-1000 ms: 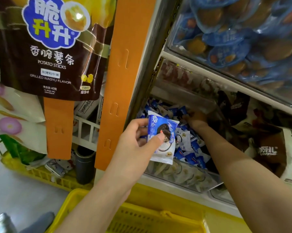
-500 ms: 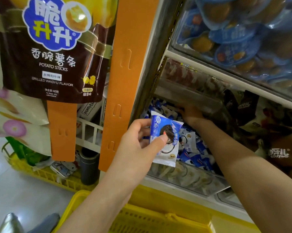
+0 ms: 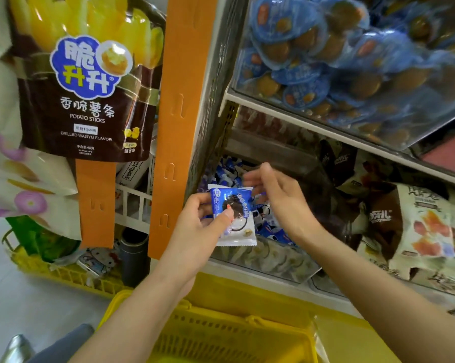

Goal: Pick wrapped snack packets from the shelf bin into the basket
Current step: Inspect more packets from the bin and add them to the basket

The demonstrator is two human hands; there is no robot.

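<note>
My left hand [image 3: 202,226] pinches a blue and white snack packet [image 3: 236,218] by its left edge, thumb on its front, just in front of the clear shelf bin [image 3: 273,260]. Several more blue and white packets [image 3: 269,227] lie in the bin. My right hand [image 3: 278,197] hovers over the bin with its fingers loosely spread next to the held packet's top right corner; it is blurred, and I see nothing in it. The yellow basket [image 3: 221,326] stands below both arms, with its rim under my left forearm.
An orange display strip [image 3: 184,100] hangs left of the bin, beside a brown potato-sticks bag [image 3: 84,95]. A shelf bin of blue round packs [image 3: 339,61] sits above. Brown and cream bags [image 3: 428,221] fill the right. Another yellow basket [image 3: 50,271] stands on the floor.
My right hand has pulled back out of the bin's rear and come up beside the packet in my left hand. The left hand has kept its grip and hardly moved.
</note>
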